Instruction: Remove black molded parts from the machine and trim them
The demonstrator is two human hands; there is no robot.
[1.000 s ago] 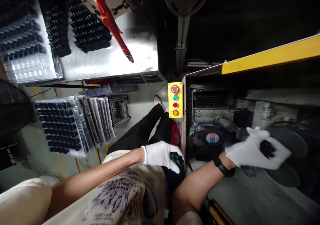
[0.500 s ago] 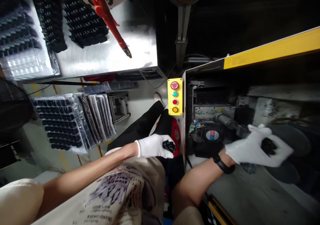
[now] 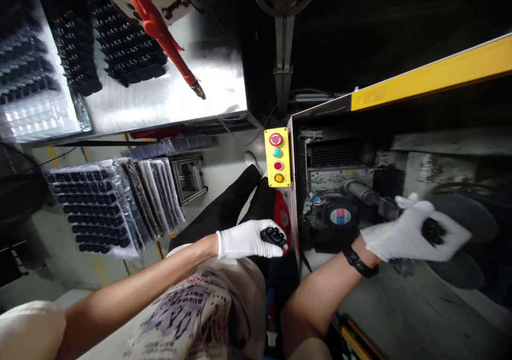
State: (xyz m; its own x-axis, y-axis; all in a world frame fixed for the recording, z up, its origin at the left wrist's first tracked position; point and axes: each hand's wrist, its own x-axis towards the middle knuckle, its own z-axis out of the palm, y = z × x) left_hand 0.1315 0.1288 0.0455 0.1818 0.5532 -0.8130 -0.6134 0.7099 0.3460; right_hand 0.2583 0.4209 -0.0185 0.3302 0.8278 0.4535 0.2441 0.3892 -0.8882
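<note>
In front of my body, my left hand (image 3: 246,239), in a white glove, is closed around a small glossy black part (image 3: 274,236) with rounded bumps. My right hand (image 3: 404,236), gloved in white with a black band at the wrist, reaches into the open machine (image 3: 324,183). Thumb and fingers curl round a dark knobbly part (image 3: 434,232), which looks much like the one on the left; its far side is hidden. Right beside those fingertips are a dark upper disc (image 3: 478,216) and a lower disc (image 3: 460,272). I cannot tell whether the part touches either disc.
A yellow button box (image 3: 277,157) is fixed at the machine's left edge, below a yellow beam (image 3: 432,77). A red air gun (image 3: 164,37) hangs over the metal table (image 3: 216,82), which bears black trays (image 3: 128,50). More bagged trays (image 3: 96,205) stand upright at left.
The view has shifted slightly. My left hand has turned a little, showing more of the black part's bumps. My right hand stays by the discs, with its part still held.
</note>
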